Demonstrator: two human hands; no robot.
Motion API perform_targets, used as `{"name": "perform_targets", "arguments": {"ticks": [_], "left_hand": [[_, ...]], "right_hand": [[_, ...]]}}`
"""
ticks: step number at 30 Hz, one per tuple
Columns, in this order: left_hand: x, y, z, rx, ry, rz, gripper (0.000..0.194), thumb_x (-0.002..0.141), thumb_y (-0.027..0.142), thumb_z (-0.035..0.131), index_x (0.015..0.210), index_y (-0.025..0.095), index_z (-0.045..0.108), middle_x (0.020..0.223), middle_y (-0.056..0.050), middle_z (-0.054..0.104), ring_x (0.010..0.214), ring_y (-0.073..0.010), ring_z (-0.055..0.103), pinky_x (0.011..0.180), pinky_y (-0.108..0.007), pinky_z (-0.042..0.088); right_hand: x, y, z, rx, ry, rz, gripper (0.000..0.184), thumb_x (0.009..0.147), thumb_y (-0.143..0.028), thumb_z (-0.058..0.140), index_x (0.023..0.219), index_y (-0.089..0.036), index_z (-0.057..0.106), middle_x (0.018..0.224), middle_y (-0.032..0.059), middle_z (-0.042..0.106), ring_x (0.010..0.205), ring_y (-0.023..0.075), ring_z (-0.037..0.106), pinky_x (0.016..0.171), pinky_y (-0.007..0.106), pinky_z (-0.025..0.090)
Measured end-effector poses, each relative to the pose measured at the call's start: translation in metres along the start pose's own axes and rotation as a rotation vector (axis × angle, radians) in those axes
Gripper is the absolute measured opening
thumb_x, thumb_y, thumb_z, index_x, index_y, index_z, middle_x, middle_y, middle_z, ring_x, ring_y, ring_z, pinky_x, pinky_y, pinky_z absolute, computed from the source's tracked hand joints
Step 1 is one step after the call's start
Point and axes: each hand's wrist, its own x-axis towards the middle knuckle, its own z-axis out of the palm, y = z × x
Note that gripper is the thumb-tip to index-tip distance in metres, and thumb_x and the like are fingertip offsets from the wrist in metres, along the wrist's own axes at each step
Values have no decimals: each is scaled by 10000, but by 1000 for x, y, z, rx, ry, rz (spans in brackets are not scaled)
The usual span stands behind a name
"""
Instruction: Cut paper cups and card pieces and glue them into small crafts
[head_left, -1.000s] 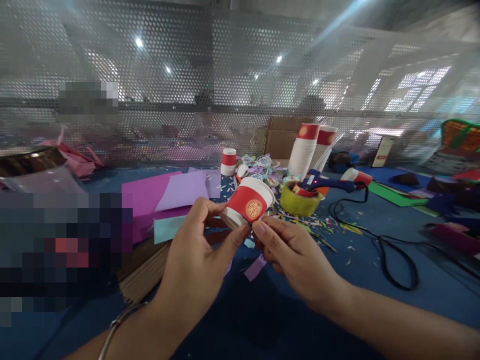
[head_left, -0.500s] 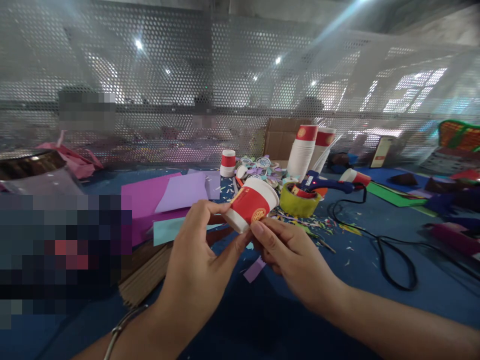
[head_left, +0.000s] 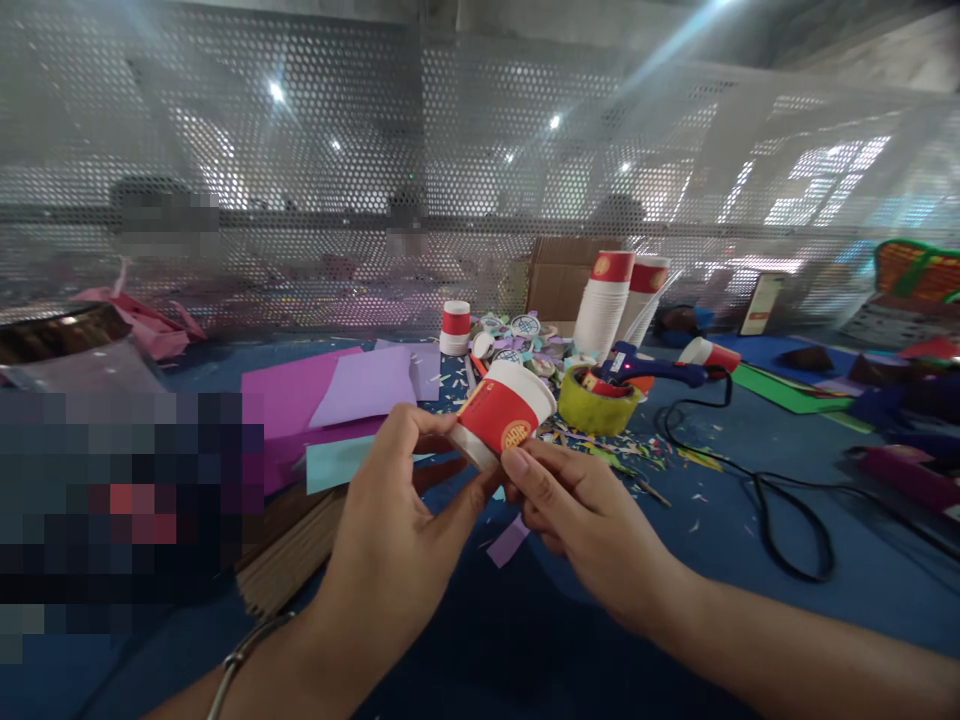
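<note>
A red and white paper cup (head_left: 504,408) is tilted on its side in front of me, its rim toward the upper right. My left hand (head_left: 394,530) is closed around its base, thumb below and fingers above. The thumb and fingers of my right hand (head_left: 581,500) are pinched together against the cup's lower side; whether anything small sits between them is hidden. Below the cup a purple paper strip (head_left: 508,541) lies on the blue table (head_left: 720,620). Just beyond, a dark blue glue gun (head_left: 652,368) rests on a yellow tape roll (head_left: 600,405).
Stacked paper cups (head_left: 602,310) stand at the back, near a smaller cup (head_left: 455,328). Purple paper sheets (head_left: 300,400) and corrugated cardboard (head_left: 292,550) lie left. A black cord (head_left: 765,520) loops across the right side. Paper scraps (head_left: 645,450) are scattered about. Perforated metal panels (head_left: 480,150) rise behind.
The cup has turned slightly in my hands, so its yellow emblem shows more fully. Both hands keep nearly the same place.
</note>
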Motion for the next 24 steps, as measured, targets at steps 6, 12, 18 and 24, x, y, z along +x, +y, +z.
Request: {"name": "perform_targets", "arguments": {"ticks": [6, 12, 18, 24], "left_hand": [[-1, 5, 1, -9, 6, -56, 340, 760, 323, 756, 990, 228, 524, 1015, -50, 670, 967, -245, 675, 861, -441, 571], [5, 6, 3, -358, -58, -296, 382, 801, 369, 717, 1093, 204, 534, 1119, -95, 680, 1038, -248, 648, 939, -444, 518], [4, 4, 2, -396, -98, -294, 290, 832, 345, 697, 1048, 197, 571, 1110, -88, 680, 1052, -250, 630, 988, -479, 477], [3, 9, 1, -332, -89, -204, 225, 837, 294, 688, 1017, 211, 581, 1076, -60, 698, 1014, -212, 656, 916, -375, 532]], "right_hand": [[-2, -5, -1, -6, -16, -26, 395, 958, -514, 463, 716, -203, 482, 617, -57, 329, 457, 74, 210, 375, 217, 169], [-1, -9, -4, -19, 12, -48, 396, 953, -513, 469, 712, -199, 488, 622, -49, 351, 462, 75, 233, 384, 224, 179], [0, -3, -6, -47, -2, -49, 397, 957, -516, 463, 707, -209, 472, 585, -68, 298, 453, 82, 193, 389, 231, 181], [-2, -4, -6, -74, 4, -59, 406, 958, -515, 461, 690, -211, 452, 601, -63, 322, 459, 81, 243, 400, 237, 215]]}}
